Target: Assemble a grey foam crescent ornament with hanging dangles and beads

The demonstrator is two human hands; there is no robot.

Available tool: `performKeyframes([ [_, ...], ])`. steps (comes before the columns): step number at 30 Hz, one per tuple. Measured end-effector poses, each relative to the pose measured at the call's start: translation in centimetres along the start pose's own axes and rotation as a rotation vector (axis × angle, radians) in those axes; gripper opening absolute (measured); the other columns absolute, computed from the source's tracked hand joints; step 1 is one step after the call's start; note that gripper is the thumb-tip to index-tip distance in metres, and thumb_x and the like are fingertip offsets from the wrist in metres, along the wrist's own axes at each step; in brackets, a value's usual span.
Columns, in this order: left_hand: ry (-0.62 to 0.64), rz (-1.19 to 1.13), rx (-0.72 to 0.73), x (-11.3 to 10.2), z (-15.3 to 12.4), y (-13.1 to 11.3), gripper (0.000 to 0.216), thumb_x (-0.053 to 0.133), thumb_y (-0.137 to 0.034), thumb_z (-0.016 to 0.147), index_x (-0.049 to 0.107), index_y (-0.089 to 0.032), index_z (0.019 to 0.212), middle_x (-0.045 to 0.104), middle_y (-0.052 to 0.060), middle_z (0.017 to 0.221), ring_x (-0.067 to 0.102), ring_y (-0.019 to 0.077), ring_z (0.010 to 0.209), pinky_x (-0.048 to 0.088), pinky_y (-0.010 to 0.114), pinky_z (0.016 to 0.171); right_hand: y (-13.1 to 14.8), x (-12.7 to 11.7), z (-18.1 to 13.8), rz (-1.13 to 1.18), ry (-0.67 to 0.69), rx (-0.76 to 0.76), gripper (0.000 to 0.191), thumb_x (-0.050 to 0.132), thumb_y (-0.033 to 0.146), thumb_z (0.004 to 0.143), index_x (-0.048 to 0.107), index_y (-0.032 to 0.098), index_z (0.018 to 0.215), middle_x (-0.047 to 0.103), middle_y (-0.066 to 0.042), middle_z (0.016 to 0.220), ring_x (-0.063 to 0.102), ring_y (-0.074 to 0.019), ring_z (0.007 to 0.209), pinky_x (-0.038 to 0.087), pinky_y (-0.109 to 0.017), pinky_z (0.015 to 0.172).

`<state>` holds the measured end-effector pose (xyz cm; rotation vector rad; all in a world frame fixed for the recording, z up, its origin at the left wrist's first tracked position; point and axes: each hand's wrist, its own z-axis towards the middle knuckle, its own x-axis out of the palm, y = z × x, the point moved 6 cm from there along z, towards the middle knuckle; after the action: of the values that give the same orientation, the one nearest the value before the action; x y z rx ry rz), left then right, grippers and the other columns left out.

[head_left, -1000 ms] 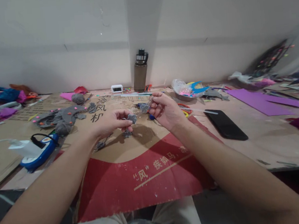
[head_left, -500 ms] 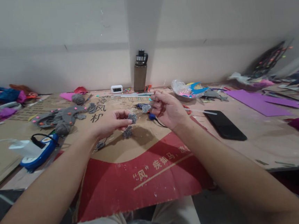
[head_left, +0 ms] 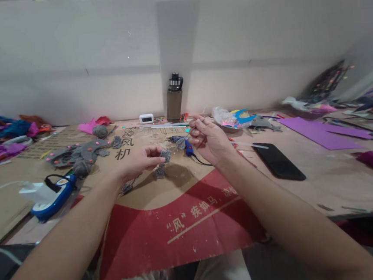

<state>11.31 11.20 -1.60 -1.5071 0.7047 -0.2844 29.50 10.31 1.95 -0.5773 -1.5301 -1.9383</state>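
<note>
My left hand (head_left: pixel 140 160) pinches a small grey felt flower (head_left: pixel 165 155) above a red and brown cardboard sheet (head_left: pixel 168 228). To its right, my right hand (head_left: pixel 210 140) is closed in a pinch, and what it holds is too thin to make out. Another grey felt flower (head_left: pixel 159 172) lies on the cardboard just below my left hand. A blue-handled tool (head_left: pixel 189 148) with a black cord rests between my hands. More grey felt bits (head_left: pixel 180 141) lie behind it.
A black phone (head_left: pixel 277 161) lies right of my right hand. A blue and white glue gun (head_left: pixel 49 194) sits at the left near grey felt pieces (head_left: pixel 76 154). A bottle (head_left: pixel 174 98) and small clock (head_left: pixel 146 118) stand at the wall. Purple sheets (head_left: pixel 319 130) lie at the right.
The view has tilted up slightly, so everything sits lower in the picture. My right hand has drawn a little away from the left; the left still pinches the flower.
</note>
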Motion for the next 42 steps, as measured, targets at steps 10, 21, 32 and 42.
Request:
performKeyframes([
  [10, 0.022, 0.070, -0.009, 0.0, -0.4, 0.1, 0.033, 0.072, -0.040, 0.069, 0.061, -0.015, 0.086, 0.054, -0.002, 0.070, 0.041, 0.0080, 0.057, 0.027, 0.022, 0.050, -1.1, 0.5, 0.4, -0.050, 0.022, -0.008, 0.031, 0.079, 0.028, 0.065, 0.061, 0.018, 0.087, 0.050, 0.006, 0.069, 0.044, -0.0038, 0.054, 0.041, -0.017, 0.048],
  [21, 0.036, 0.160, 0.056, 0.2, -0.9, -0.4, 0.030, 0.072, -0.040, 0.070, 0.062, -0.013, 0.081, 0.056, -0.001, 0.070, 0.046, 0.0091, 0.061, 0.034, 0.023, 0.058, -1.1, 0.2, 0.4, -0.122, -0.051, -0.047, 0.034, 0.080, 0.035, 0.062, 0.055, 0.019, 0.078, 0.052, 0.007, 0.069, 0.045, -0.0035, 0.051, 0.040, -0.017, 0.046],
  [32, 0.091, 0.227, 0.049, 0.5, -0.7, 0.8, 0.029, 0.068, -0.043, 0.074, 0.070, -0.014, 0.077, 0.058, -0.001, 0.059, 0.047, 0.0073, 0.053, 0.037, 0.020, 0.052, 0.7, -0.2, -0.3, -0.109, -0.070, -0.097, 0.028, 0.080, 0.030, 0.065, 0.056, 0.020, 0.076, 0.050, 0.005, 0.073, 0.044, -0.0042, 0.055, 0.041, -0.016, 0.047],
  [42, 0.149, 0.479, 0.188, -0.2, -2.0, -2.3, 0.030, 0.065, -0.045, 0.077, 0.076, -0.020, 0.089, 0.073, 0.005, 0.090, 0.064, 0.0148, 0.084, 0.047, 0.024, 0.077, 0.8, 0.4, -0.8, -0.112, -0.070, -0.047, 0.024, 0.078, 0.024, 0.068, 0.056, 0.019, 0.076, 0.048, 0.004, 0.074, 0.042, -0.0042, 0.056, 0.042, -0.015, 0.047],
])
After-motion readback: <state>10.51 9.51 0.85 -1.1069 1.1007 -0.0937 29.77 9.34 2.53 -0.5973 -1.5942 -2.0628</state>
